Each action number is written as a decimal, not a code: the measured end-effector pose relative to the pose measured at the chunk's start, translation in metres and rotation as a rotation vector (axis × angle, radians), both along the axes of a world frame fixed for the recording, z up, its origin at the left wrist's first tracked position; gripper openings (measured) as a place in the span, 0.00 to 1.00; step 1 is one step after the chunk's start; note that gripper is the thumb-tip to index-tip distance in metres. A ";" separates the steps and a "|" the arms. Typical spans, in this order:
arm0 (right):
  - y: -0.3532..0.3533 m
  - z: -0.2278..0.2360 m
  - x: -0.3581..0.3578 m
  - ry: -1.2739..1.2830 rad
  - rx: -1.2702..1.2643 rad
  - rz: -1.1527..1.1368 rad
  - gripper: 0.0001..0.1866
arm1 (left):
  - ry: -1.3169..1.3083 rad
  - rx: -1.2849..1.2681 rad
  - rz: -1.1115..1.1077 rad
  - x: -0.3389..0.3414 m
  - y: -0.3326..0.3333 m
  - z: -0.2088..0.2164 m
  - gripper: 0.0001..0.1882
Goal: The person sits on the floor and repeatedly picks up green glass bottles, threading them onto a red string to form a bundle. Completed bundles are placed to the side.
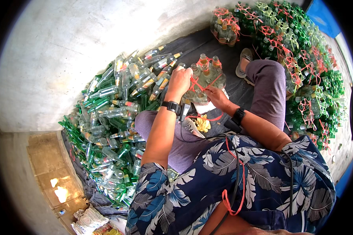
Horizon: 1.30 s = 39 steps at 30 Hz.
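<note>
In front of me a cluster of colourless glass bottles stands upright, several necks close together. Red plastic string runs around and between their necks. My left hand is closed at the cluster's left side, its fingers pinched on the string. At the near right side of the bottles my right hand is also closed, with thumb and fingers on the string. A white flat piece shows under the near edge of the cluster, and its kind is hard to tell.
Loose green and colourless bottles lie heaped on the left against a pale wall. Tied bundles of bottles stand on the right, another bundle at the back. A crumpled yellow piece lies between my legs on the dark sheet.
</note>
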State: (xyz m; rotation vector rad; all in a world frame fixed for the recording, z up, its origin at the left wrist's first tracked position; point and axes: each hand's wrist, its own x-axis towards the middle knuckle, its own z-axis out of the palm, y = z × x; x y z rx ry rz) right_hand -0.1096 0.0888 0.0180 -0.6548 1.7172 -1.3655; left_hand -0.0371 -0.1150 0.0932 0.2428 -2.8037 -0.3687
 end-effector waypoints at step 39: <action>0.005 -0.011 -0.002 0.265 0.144 0.091 0.21 | -0.344 0.253 0.093 -0.032 -0.010 0.005 0.08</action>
